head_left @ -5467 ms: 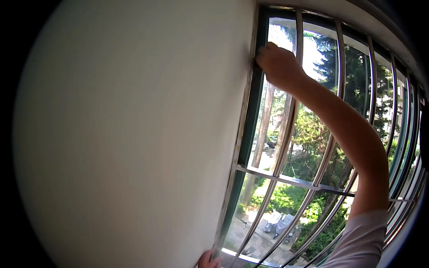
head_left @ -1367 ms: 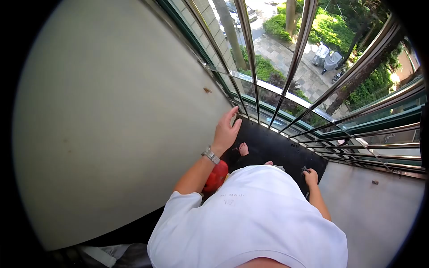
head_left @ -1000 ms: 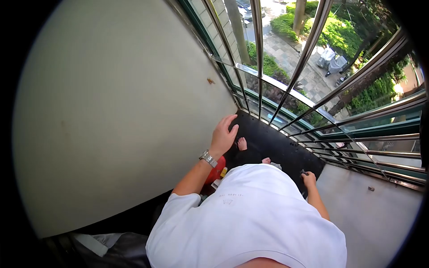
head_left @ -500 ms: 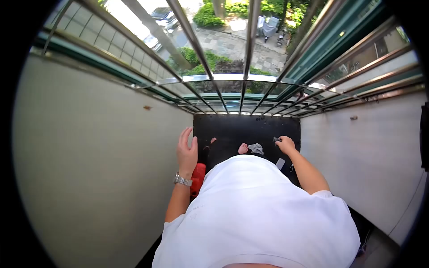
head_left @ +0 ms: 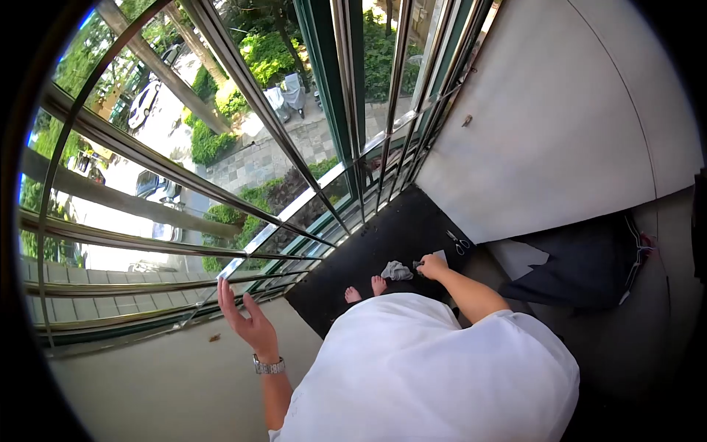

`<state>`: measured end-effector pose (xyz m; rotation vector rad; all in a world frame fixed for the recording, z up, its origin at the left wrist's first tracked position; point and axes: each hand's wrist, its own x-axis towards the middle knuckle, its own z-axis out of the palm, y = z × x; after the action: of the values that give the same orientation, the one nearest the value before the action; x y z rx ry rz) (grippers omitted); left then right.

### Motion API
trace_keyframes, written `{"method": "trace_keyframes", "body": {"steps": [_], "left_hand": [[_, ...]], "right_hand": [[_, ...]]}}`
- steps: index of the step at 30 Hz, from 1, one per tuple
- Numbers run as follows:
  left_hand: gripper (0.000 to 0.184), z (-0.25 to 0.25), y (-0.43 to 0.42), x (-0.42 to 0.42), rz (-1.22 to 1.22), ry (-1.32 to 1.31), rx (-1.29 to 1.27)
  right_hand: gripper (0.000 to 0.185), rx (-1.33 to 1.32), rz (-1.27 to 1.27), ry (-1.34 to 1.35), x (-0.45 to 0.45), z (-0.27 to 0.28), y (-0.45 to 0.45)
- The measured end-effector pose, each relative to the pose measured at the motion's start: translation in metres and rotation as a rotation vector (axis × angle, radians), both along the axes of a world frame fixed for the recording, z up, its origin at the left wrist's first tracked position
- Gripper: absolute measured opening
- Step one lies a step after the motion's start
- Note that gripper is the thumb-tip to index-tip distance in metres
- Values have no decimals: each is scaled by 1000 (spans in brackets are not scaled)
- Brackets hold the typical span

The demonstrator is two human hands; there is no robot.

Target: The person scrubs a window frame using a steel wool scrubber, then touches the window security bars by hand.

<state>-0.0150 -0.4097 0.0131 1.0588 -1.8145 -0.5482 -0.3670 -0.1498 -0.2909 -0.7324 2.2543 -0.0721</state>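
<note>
1. At the fingertips of my right hand (head_left: 431, 267), above the black surface (head_left: 412, 221), is the small dark thing (head_left: 417, 266); what it is, I cannot make out.
2. My right hand is curled, thumb and fingers apparently pinching it. A firm, light pinch near its end should, I judge, serve best.
3. The grey cloth (head_left: 398, 270) lies crumpled just beside it, so a snag seems possible; I would lift clear before turning my wrist.
4. A pale flat piece (head_left: 440, 255) shows behind that hand, with scissors (head_left: 456, 239) beyond: best approached handle first.
5. My left hand (head_left: 250, 320) holds nothing, thumb spread from raised fingers. The tips overlap the metal crossbar (head_left: 256, 245); whether they touch, I cannot tell.
</note>
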Motion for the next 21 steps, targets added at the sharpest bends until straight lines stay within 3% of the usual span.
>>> {"method": "trace_keyframes", "body": {"steps": [3,7,10,16,21], "left_hand": [[43,22,-21,-6,-29,-150,-291],[43,30,-45,-4,-56,-130,-454],[43,40,-56,-8,-44,-142,-530],[48,46,-68,-8,-166,55,-370],[50,52,-86,-5,-107,-12,-612]], "right_hand": [[40,27,-68,-18,15,-2,13],[41,20,-115,-26,28,13,5],[40,-23,-190,-16,42,27,-4],[37,-131,-280,-3,59,19,-11],[39,-92,-354,-14,75,15,5]]}}
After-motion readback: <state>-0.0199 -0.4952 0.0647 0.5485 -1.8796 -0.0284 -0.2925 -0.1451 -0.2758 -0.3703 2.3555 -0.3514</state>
